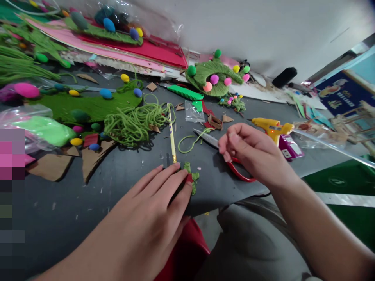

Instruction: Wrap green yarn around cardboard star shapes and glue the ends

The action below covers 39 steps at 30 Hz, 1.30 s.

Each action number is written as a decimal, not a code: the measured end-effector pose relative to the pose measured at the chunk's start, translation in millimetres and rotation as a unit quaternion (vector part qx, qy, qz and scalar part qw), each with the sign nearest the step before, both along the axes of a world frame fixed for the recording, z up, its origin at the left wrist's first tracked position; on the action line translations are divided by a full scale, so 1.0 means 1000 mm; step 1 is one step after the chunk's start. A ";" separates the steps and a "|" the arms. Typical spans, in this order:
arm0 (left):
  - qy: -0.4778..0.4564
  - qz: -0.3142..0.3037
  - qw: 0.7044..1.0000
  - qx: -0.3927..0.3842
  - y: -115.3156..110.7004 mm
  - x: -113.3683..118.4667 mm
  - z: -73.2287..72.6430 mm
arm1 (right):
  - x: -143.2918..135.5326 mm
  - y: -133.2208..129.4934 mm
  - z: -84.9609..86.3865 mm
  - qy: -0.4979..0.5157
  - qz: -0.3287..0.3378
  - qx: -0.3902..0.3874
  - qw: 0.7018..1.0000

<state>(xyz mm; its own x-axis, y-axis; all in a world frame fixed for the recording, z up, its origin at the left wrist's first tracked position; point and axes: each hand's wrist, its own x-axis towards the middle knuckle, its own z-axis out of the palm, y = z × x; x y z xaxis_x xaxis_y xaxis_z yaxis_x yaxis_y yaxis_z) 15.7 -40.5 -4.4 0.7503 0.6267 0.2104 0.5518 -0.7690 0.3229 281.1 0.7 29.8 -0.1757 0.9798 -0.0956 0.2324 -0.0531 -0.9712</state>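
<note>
My left hand (158, 199) lies at the table's front edge with its fingers over a small green yarn-wrapped piece (194, 176) that has a red part. The fingers hold this piece, and they hide much of it. My right hand (252, 150) is raised to the right, its fingers curled and the tips pinched together; anything between them is too small to make out. Below it lie scissors (242, 177) with red handles, partly covered by the hand. A loose loop of green yarn (185, 151) rests by the blades. A pale yellow pencil (171, 136) points away from my left fingertips.
A tangled heap of green yarn (136, 123) and torn cardboard (98, 158) lie to the left. Yarn-wrapped shapes (202, 76) with coloured balls stand behind. A yellow glue gun (268, 125) with a lit orange spot is at right, near a purple packet (290, 147). A green comb (186, 93) lies farther back.
</note>
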 end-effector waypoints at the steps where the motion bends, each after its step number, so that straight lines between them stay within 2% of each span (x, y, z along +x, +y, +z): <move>1: -0.002 -0.002 1.000 0.000 0.000 -0.001 0.000 | 0.003 0.000 0.001 0.005 -0.013 0.006 1.000; 9: -0.024 0.015 0.999 -0.028 0.000 -0.010 -0.003 | 0.012 -0.005 0.015 0.000 -0.061 0.058 0.996; 14: -0.034 0.012 0.999 -0.024 0.001 -0.013 0.001 | 0.007 -0.010 0.014 -0.152 -0.086 0.141 0.975; 18: -0.063 0.064 0.995 -0.034 0.009 -0.016 0.012 | 0.002 -0.009 0.011 -0.198 -0.086 0.178 0.960; 20: -0.088 0.112 0.989 -0.024 0.014 -0.016 0.017 | 0.003 -0.008 0.010 -0.224 -0.088 0.227 0.944; 22: -0.100 0.122 0.987 -0.004 0.020 -0.014 0.022 | 0.005 -0.005 0.009 -0.260 -0.077 0.261 0.926; 23: -0.096 0.118 0.988 0.001 0.022 -0.013 0.024 | 0.005 -0.003 0.009 -0.275 -0.062 0.266 0.922; 27: -0.153 0.202 0.967 -0.036 0.027 -0.002 0.027 | -0.006 0.004 -0.001 -0.345 0.028 0.246 0.905; 30: -0.170 0.218 0.959 -0.056 0.030 0.004 0.025 | -0.024 0.008 -0.012 -0.434 0.030 0.227 0.871; 33: -0.187 0.215 0.957 -0.055 0.031 0.003 0.022 | -0.039 0.010 -0.020 -0.472 0.039 0.227 0.851; 39: -0.188 0.213 0.958 -0.034 0.026 -0.005 0.013 | -0.058 0.013 -0.028 -0.436 0.005 0.233 0.869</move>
<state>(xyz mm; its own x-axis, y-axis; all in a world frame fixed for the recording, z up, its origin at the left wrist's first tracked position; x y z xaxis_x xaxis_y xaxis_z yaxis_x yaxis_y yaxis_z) 10.3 -14.8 8.9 0.3022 0.8812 0.3636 0.6465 -0.4698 0.6011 223.6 13.4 2.2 -0.2448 0.9467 0.2093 0.8890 0.3053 -0.3413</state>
